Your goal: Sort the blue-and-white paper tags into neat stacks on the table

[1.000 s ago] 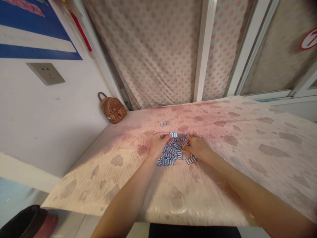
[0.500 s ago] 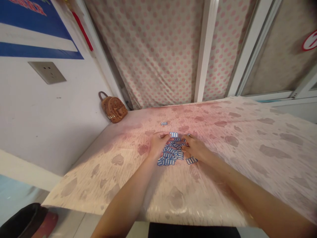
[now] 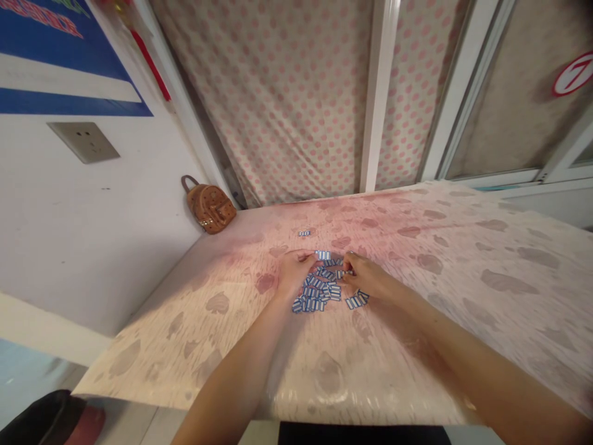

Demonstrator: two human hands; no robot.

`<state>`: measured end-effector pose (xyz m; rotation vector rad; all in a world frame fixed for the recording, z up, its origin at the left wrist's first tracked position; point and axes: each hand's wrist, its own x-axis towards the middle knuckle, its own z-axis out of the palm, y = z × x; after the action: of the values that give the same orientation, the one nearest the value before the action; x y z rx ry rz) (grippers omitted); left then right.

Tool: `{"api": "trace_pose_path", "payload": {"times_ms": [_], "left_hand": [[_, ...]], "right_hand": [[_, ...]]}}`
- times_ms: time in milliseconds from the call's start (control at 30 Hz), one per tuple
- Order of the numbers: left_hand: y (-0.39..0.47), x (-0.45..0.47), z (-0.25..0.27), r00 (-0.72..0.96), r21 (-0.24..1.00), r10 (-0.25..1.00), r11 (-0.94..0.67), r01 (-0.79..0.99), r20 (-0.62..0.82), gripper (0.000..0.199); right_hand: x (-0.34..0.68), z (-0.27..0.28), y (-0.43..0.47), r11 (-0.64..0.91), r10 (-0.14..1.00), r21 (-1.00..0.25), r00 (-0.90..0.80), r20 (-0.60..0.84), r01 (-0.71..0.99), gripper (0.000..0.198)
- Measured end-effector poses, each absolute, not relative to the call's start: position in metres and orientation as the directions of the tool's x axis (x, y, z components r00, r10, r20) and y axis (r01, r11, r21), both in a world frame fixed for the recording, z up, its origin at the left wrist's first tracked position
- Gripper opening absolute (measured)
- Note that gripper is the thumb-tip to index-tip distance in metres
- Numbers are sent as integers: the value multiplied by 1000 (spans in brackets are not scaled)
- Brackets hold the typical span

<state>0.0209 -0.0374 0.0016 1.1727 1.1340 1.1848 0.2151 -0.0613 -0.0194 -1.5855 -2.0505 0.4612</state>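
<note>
My left hand is closed, with thumb and fingers pinching a small flat blue-and-white striped piece above the far side of a loose pile of similar pieces. At the pile's right edge, my right hand has its fingertips pressed together on another striped piece. Its fingers partly cover that one. A few more pieces lie under the right wrist, apart from the main pile. Farther back, a single short row of striped pieces rests on the tablecloth.
A patterned pinkish tablecloth covers the table. The small brown backpack-shaped bag leans against the wall at the back left corner. Behind the table hangs a dotted curtain. A dark and red bin-like object stands on the floor at lower left.
My right fingertips have closed on a striped piece at the pile's right edge and shifted it slightly. The left hand keeps its piece in nearly the same place. The camera view has tilted slightly.
</note>
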Motion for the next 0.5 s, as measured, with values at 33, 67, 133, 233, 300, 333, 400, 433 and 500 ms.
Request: {"api": "trace_pose_path", "payload": {"times_ms": [33, 67, 133, 233, 300, 333, 400, 433, 500], "left_hand": [[-38, 21, 2, 52, 998, 998, 24, -62, -21, 4], [-38, 21, 2, 56, 998, 998, 23, -62, -20, 4], [-38, 21, 2, 67, 998, 998, 17, -62, -12, 5], [-39, 22, 3, 78, 998, 997, 14, -58, -9, 4], [-41, 23, 4, 76, 998, 997, 11, -57, -7, 5], [-42, 24, 5, 78, 998, 997, 7, -57, -2, 5], [-44, 26, 5, 84, 998, 996, -9, -62, 14, 4], [-45, 27, 6, 90, 998, 996, -16, -64, 21, 5], [-47, 29, 6, 105, 997, 994, -27, -67, 33, 6]], "right_hand": [[215, -18, -63, 264, 964, -571, -195, 180, 777, 11], [215, -16, -64, 268, 963, -598, -193, 188, 756, 13], [215, -12, -65, 294, 954, -658, -173, 244, 693, 19], [216, -4, -65, 343, 932, -738, -113, 344, 581, 15], [214, 0, -66, 373, 918, -764, -93, 385, 526, 11], [213, 2, -67, 383, 914, -770, -90, 395, 510, 13], [210, 4, -69, 390, 911, -773, -87, 403, 501, 19], [208, 4, -70, 385, 912, -770, -79, 403, 509, 21], [205, 4, -73, 363, 917, -761, -59, 395, 537, 20]]}}
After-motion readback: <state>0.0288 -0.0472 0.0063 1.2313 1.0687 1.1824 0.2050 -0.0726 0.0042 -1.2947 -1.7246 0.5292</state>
